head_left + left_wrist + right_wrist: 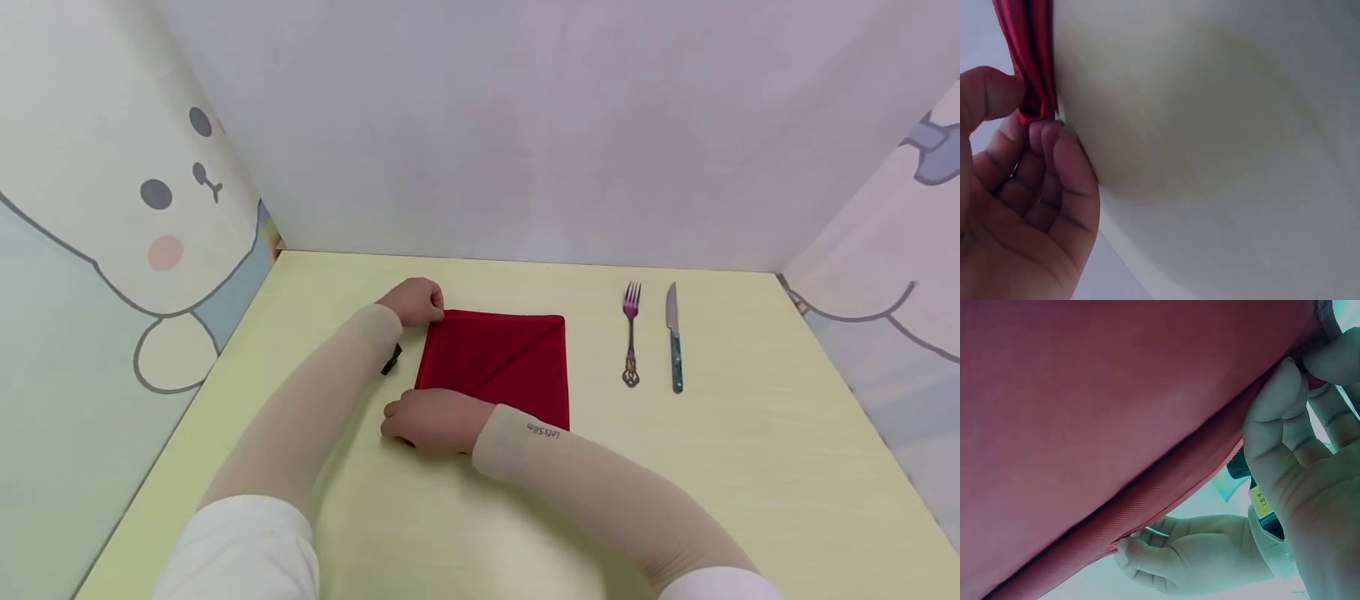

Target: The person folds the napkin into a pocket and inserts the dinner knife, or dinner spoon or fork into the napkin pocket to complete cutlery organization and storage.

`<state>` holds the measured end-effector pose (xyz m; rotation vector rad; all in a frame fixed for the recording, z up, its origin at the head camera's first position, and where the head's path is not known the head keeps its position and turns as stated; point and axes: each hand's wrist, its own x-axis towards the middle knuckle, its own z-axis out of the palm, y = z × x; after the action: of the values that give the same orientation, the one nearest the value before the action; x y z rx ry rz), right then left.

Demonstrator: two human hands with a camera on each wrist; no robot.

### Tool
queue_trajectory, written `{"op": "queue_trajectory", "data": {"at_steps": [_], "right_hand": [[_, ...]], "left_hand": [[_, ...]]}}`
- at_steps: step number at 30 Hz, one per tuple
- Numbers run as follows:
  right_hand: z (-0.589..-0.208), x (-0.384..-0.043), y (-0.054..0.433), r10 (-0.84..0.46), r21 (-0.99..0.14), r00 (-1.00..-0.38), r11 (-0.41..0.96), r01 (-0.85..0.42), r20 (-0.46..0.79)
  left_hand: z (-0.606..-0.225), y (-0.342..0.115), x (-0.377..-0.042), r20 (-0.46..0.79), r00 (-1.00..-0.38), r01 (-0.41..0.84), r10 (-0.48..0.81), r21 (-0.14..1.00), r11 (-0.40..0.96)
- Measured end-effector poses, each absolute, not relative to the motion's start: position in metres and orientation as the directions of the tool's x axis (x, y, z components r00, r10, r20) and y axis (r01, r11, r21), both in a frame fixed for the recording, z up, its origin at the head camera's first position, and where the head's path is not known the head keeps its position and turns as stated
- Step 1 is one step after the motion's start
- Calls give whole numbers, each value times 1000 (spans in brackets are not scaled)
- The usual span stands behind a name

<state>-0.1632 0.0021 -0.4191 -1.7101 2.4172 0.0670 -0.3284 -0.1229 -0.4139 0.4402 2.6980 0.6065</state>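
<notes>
A square red cloth napkin [510, 354] lies at the middle of the table, with a diagonal crease across it. At its far left corner my left hand [415, 302] pinches the fabric between thumb and fingers; the left wrist view shows the folded red edge [1035, 62] in that grip. My right hand [437, 421] holds the near left corner, its forearm crossing in front of the napkin's near edge and hiding part of it. In the right wrist view, the napkin's hemmed edge [1141, 487] stretches between both hands.
To the right of the napkin lie a purplish fork [631, 333] and a knife [676, 346] with a green handle, side by side. A plain curtain-like wall [525, 167] stands behind the table; cartoon-printed sheets [90, 300] flank it.
</notes>
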Motion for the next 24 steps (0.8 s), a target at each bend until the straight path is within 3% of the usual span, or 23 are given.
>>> {"op": "queue_trajectory", "data": {"at_steps": [5, 15, 24], "right_hand": [[-419, -160, 3, -935, -58, -318, 330, -942, -160], [-417, -158, 5, -925, -48, -345, 356, -933, -157], [-419, -157, 5, -917, -48, -367, 378, -924, -153]], "left_hand": [[-413, -123, -328, -281, -883, 218, 377, 467, 857], [-405, -126, -328, -274, -841, 233, 466, 593, 770], [-416, -136, -323, -334, -857, -19, 392, 781, 624]]}}
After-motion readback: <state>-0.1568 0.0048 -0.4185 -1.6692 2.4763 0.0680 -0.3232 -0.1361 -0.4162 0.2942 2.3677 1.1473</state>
